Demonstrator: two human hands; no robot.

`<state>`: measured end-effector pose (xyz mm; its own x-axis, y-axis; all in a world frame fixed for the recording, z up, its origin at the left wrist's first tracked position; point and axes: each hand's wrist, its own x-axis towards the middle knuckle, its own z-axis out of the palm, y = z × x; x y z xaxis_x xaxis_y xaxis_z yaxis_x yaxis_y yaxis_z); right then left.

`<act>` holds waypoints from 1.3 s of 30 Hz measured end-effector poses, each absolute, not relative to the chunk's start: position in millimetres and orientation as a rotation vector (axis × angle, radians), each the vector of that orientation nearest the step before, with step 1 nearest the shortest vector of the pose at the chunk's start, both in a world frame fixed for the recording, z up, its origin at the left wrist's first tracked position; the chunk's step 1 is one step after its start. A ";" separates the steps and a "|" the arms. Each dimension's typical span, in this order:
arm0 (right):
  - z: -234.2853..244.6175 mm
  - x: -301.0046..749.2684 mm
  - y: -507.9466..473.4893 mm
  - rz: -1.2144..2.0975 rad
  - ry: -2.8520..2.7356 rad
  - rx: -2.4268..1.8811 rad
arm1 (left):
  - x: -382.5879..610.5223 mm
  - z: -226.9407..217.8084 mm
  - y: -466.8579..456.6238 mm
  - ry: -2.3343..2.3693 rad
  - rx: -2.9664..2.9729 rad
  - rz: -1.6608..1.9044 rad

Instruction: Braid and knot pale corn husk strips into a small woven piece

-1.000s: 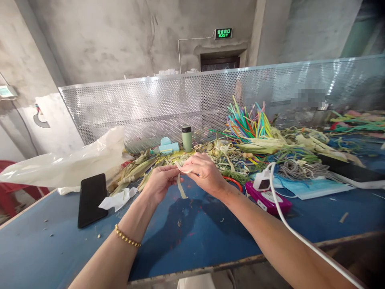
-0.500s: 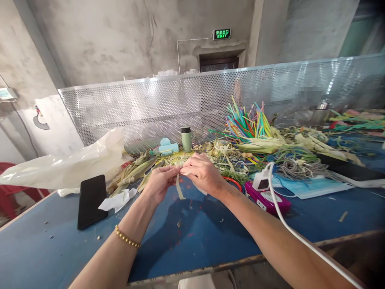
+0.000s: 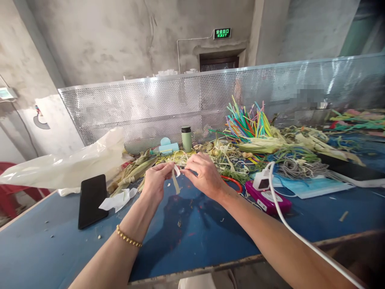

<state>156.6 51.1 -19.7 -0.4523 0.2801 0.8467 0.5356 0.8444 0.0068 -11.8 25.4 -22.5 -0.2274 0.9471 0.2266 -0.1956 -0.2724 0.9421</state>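
Over the blue table (image 3: 192, 241) my left hand (image 3: 157, 181) pinches a thin pale corn-husk strip (image 3: 175, 181), whose lower end hangs down toward the tabletop. My right hand (image 3: 203, 173) pinches the strip's upper end just to the right, fingers pressed together. The two hands are close together but a small gap shows between them. A gold bead bracelet (image 3: 128, 238) sits on my left wrist. Behind the hands lies a heap of corn husks (image 3: 135, 170) and shredded strips.
A black phone (image 3: 91, 199) and crumpled white paper (image 3: 118, 199) lie left. A pink power bank (image 3: 266, 198) with a white charger and cable is at right. A green flask (image 3: 186, 139), coloured strips (image 3: 246, 122), a plastic bag (image 3: 69, 164) and perforated metal screen (image 3: 210, 104) stand behind.
My hands have drawn slightly apart, and the strip's top end now sticks up between them. The hanging part has shifted a little left.
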 end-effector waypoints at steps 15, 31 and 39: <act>-43.2 119.1 24.5 0.893 -1.846 -0.702 | -9.5 -30.1 30.5 1.168 1.148 1.943; -12.4 142.2 20.3 0.497 -1.853 -0.509 | -9.2 -28.3 28.8 1.234 1.327 1.779; -10.7 162.3 57.6 0.180 -1.676 -0.773 | 1.0 -19.8 12.8 1.032 1.371 1.456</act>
<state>162.3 57.6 -10.7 -0.0571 0.5752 0.8160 0.3887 0.7657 -0.5125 1.0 12.8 -19.8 -0.0241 0.9581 0.2854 -0.0481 -0.2863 0.9569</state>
